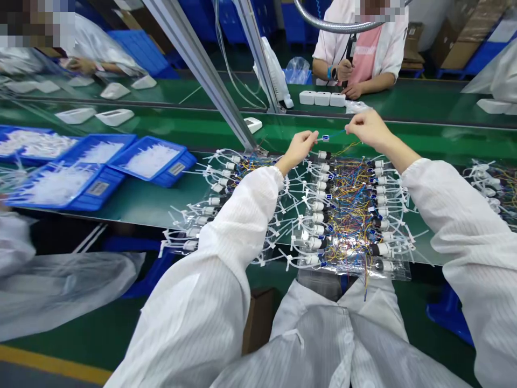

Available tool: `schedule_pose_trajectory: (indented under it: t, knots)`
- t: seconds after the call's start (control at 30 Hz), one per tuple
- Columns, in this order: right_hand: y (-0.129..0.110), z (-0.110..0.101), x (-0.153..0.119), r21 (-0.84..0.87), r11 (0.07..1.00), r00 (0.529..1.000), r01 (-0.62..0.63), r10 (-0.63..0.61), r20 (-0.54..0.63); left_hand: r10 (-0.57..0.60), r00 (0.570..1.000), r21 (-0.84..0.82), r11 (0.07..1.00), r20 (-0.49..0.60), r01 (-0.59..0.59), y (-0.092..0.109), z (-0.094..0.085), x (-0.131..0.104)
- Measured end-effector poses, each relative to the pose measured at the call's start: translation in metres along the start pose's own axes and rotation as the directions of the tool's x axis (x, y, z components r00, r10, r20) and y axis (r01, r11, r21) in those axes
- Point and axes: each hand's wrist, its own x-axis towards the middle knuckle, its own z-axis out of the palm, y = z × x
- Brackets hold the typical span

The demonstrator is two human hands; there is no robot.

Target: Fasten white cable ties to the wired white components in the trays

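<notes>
Above the far side of the bench, my left hand (301,148) is closed in a pinch at the pale end of a small blue-and-white part (326,138). To its right, my right hand (369,129) pinches a thin blue wire (338,133) that stretches between the two hands. Below them lie rows of white and black cylindrical pieces (319,206) with white cable ties and tangled coloured wires (351,215), on clear plastic. Another such group (214,202) lies to the left, partly behind my left sleeve.
Blue bins (177,168) of white cable ties stand at the left. A slanted metal post (210,81) rises behind the bench, and a flexible metal hose (335,26) hangs overhead. White housings (115,117) lie on the green belt (169,121). A co-worker (363,59) sits opposite; others are at left.
</notes>
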Motion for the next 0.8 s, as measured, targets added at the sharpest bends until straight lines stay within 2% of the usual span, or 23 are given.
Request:
schedule_pose_trajectory:
  t: [0.1,0.2,0.23,0.3,0.37,0.4,0.43,0.47,0.5,0.53,0.57,0.6,0.63,0.67,0.7,0.73,0.8]
  knots:
    - [0.019,0.001,0.002,-0.177,0.984,0.996,-0.011,0.026,0.08,0.01,0.999,0.135,0.991,0.053,-0.017,0.002,0.0,-0.007]
    - [0.027,-0.002,0.0,-0.39,0.919,0.961,0.052,0.06,0.271,0.15,0.988,0.247,0.957,0.026,-0.151,0.026,-0.013,-0.041]
    - [0.028,-0.004,-0.001,-0.437,0.896,0.942,0.083,0.072,0.327,0.204,0.979,0.264,0.943,0.023,-0.203,0.04,-0.019,-0.062]
    - [0.028,-0.005,-0.005,-0.5,0.855,0.903,0.139,0.098,0.418,0.293,0.95,0.219,0.925,0.104,-0.309,0.073,-0.033,-0.121]
    - [0.027,-0.003,-0.006,-0.536,0.823,0.865,0.187,0.121,0.487,0.29,0.912,0.064,0.945,0.29,-0.321,0.102,-0.04,-0.198]
    - [0.027,-0.001,-0.006,-0.546,0.811,0.849,0.211,0.125,0.513,0.28,0.851,-0.053,0.956,0.443,-0.287,0.112,-0.039,-0.239]
    - [0.027,0.001,-0.004,-0.557,0.797,0.84,0.231,0.126,0.529,0.28,0.735,-0.176,0.96,0.618,-0.218,0.118,-0.033,-0.28]
    - [0.028,0.004,-0.002,-0.57,0.784,0.837,0.246,0.125,0.533,0.26,0.587,-0.261,0.962,0.767,-0.084,0.118,-0.022,-0.32]
    - [0.029,0.007,0.002,-0.584,0.771,0.84,0.254,0.123,0.528,0.184,0.494,-0.271,0.956,0.849,0.109,0.114,-0.007,-0.356]
    - [0.031,0.01,0.007,-0.596,0.761,0.846,0.256,0.122,0.518,0.096,0.468,-0.261,0.917,0.878,0.302,0.107,0.012,-0.389]
    - [0.034,0.013,0.012,-0.605,0.756,0.856,0.25,0.119,0.503,-0.036,0.478,-0.221,0.854,0.878,0.471,0.097,0.034,-0.416]
    - [0.038,0.014,0.018,-0.609,0.757,0.868,0.237,0.116,0.482,-0.204,0.542,-0.221,0.755,0.815,0.617,0.086,0.057,-0.439]
    - [0.042,0.015,0.024,-0.609,0.763,0.88,0.216,0.118,0.46,-0.382,0.597,-0.271,0.633,0.705,0.725,0.075,0.079,-0.457]
    - [0.046,0.016,0.029,-0.607,0.771,0.887,0.193,0.127,0.444,-0.509,0.614,-0.335,0.537,0.603,0.774,0.066,0.099,-0.469]
    - [0.05,0.016,0.033,-0.604,0.777,0.884,0.175,0.145,0.444,-0.574,0.619,-0.388,0.483,0.536,0.785,0.06,0.116,-0.477]
    - [0.054,0.016,0.036,-0.604,0.78,0.869,0.167,0.173,0.464,-0.618,0.624,-0.462,0.427,0.478,0.777,0.055,0.129,-0.48]
    - [0.06,0.016,0.039,-0.613,0.768,0.811,0.187,0.232,0.537,-0.648,0.623,-0.587,0.319,0.438,0.744,0.055,0.144,-0.476]
